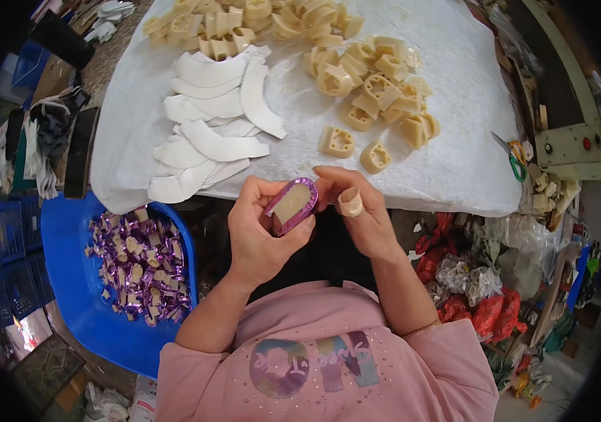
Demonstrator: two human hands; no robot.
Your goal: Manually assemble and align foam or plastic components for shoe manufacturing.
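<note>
Near the table's front edge, my left hand (253, 228) is closed around a shoe heel (293, 200) wrapped in shiny purple material, its beige face turned up. My right hand (367, 221) has its fingers curled against the heel's right edge; a beige band wraps one digit. The fingertips behind the heel are hidden. Ahead of my hands, white curved cover pieces (205, 137) lie in an overlapping pile. Bare beige plastic heels (385, 88) are heaped to their right, with two lying separately close to my right hand.
A blue tub (68, 281) at the left holds many purple-wrapped heels (142, 264). The white-covered table (455, 169) spans the front. Green-handled scissors (515, 158) lie at its right edge, beside a machine frame (571, 144). Red and clear plastic bags (476, 299) crowd the lower right.
</note>
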